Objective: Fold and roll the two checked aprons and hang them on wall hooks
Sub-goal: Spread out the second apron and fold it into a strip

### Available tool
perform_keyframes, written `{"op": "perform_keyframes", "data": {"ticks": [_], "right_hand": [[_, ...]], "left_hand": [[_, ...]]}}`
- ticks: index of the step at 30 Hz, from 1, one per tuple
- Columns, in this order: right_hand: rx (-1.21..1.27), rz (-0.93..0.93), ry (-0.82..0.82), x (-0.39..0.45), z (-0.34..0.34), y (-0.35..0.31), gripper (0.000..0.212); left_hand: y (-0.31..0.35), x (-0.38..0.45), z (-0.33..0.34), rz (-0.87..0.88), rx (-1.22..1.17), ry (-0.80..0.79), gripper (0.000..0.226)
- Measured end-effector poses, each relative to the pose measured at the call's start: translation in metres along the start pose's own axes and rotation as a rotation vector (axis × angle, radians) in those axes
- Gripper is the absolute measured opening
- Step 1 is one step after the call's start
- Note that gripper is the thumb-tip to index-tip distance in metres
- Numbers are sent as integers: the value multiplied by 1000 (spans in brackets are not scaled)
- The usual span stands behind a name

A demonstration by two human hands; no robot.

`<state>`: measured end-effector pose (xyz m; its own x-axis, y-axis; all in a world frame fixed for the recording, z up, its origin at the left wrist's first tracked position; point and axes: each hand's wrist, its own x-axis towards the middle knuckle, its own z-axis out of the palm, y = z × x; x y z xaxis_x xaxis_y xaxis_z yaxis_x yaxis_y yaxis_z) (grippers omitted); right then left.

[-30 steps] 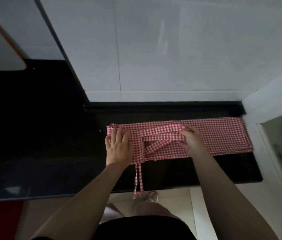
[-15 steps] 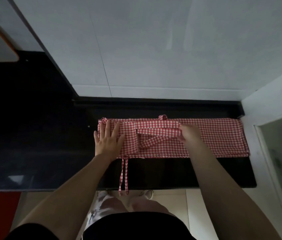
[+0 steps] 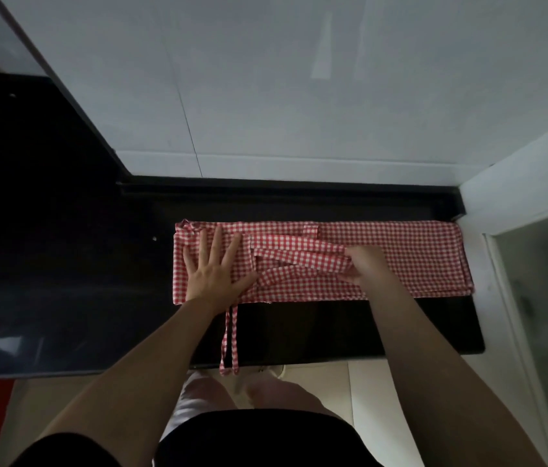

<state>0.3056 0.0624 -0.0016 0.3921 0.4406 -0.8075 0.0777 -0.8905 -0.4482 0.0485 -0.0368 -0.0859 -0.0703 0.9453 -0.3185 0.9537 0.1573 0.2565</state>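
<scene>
While flat left hand pins apron, right hand grip pinched round strap on black counter.

no text, label, brand, number or sign can be read anywhere in this view; the red-and-white checked cloth apron bears only its woven check, and the glossy black stone tabletop is unmarked.

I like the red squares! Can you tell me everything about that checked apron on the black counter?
The checked apron is red-and-white gingham cloth, folded into a long flat band along the black counter, near the wall. Its straps cross on top, and two thin ties trail over the front edge. The left hand presses flat on its left end; the right hand pinches a strap in the middle.
</scene>
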Motion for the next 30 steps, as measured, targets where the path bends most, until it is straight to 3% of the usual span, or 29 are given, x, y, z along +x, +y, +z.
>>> {"op": "perform_keyframes", "data": {"ticks": [3, 8, 10, 12, 14, 17, 20, 22, 25, 27, 30], "right_hand": [[-200, -83, 6, -6, 3, -5, 26], [-785, -612, -131, -3, 5, -11, 86], [-1061, -864, -162, -4, 14, -15, 98], [-1327, -998, -147, -5, 26, -16, 90], [-1488, -1036, -73, -1, 34, -13, 67], [-1587, -949, 60, 4, 30, -15, 46], [-1624, -788, 232, 2, 23, -15, 61], [-1502, -962, 332, -1, 27, -5, 62], [-1272, -1293, 208, -4, 48, 25, 56], [-1286, -1271, 91, 3, 56, 44, 58], [-1340, -1187, 84, 23, 46, 61, 63]], "left_hand": [[1, -1, 1, 9, 2, 7, 94], [11, 6, -12, 21, -14, -44, 99], [13, 6, -13, 20, 5, -50, 101], [13, 5, -11, 16, 26, -47, 105], [11, 4, -9, 10, 36, -48, 108], [9, 4, -8, 10, 74, -61, 110], [7, 7, -6, 10, 99, -79, 112], [7, 9, -6, 13, 105, -80, 112], [8, 8, -4, 14, 95, -72, 112], [5, 8, -6, 9, 86, -67, 113], [-10, 8, -13, 9, 98, -83, 115]]}}
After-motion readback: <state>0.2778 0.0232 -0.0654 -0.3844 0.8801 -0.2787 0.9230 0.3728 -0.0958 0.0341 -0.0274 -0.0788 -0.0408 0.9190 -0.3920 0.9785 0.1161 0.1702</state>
